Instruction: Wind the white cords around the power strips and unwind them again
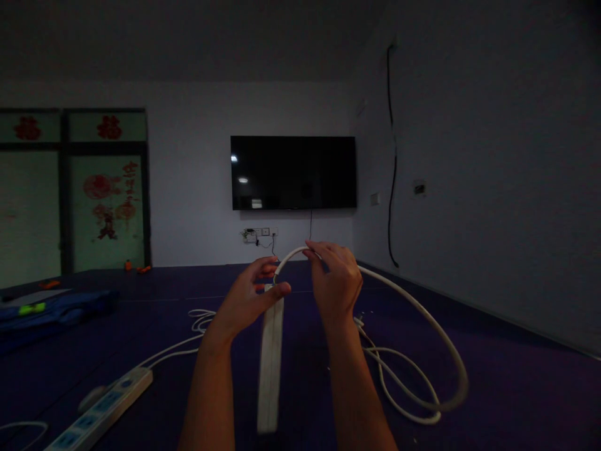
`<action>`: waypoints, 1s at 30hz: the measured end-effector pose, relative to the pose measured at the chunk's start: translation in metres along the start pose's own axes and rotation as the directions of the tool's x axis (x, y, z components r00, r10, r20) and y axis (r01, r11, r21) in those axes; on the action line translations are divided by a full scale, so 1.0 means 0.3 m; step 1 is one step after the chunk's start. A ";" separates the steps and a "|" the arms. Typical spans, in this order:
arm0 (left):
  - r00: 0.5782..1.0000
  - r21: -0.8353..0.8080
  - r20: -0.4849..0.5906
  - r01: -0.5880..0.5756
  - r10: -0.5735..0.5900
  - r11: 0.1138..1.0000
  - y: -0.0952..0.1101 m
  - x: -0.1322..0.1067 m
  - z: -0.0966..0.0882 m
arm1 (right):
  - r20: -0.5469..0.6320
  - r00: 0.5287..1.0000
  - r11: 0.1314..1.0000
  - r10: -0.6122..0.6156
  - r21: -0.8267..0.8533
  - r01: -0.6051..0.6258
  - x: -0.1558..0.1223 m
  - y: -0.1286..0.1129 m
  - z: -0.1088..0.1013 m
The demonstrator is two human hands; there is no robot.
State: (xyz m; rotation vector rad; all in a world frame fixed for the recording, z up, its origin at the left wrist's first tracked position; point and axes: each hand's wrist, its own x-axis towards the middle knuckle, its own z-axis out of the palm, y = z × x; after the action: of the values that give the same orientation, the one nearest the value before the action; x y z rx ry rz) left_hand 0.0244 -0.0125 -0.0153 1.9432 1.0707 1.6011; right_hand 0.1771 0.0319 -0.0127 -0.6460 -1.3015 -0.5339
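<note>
Of two power strips, the blue-socketed strip at lower left runs out of view, and the narrow white strip extends between your forearms, its sockets hidden. Your left hand has thumb and fingers apart around its far end; you cannot tell whether they grip. Your right hand pinches one white cord. Beyond, one television hangs on the wall

Purple floor — power strip, looped white cable, blue cloth
</note>
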 end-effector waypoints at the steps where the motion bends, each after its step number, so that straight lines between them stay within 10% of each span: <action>1: 0.998 0.011 0.055 0.032 -0.032 0.999 0.001 -0.008 -0.002 | -0.035 0.999 1.000 0.009 -0.017 -0.009 0.000 0.001 -0.002; 7: 0.929 0.098 0.338 0.128 -0.154 0.987 -0.017 -0.017 0.052 | -0.183 0.981 0.995 0.065 -0.058 -0.077 -0.001 0.012 -0.015; 19: 0.997 0.201 -0.075 -0.008 0.024 0.980 -0.106 0.066 0.136 | -0.469 0.862 0.970 0.193 -0.042 -0.240 -0.008 0.045 -0.035; 30: 0.996 -0.279 0.021 0.092 -0.090 0.956 -0.169 0.089 0.147 | -0.387 0.882 0.950 0.270 -0.040 -0.309 -0.002 0.044 -0.048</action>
State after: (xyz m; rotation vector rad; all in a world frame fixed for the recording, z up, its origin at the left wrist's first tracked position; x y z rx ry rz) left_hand 0.0523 0.0466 -0.0461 1.6892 0.8636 1.5959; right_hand 0.1962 0.0314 -0.0169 -0.7650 -0.7990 -0.4505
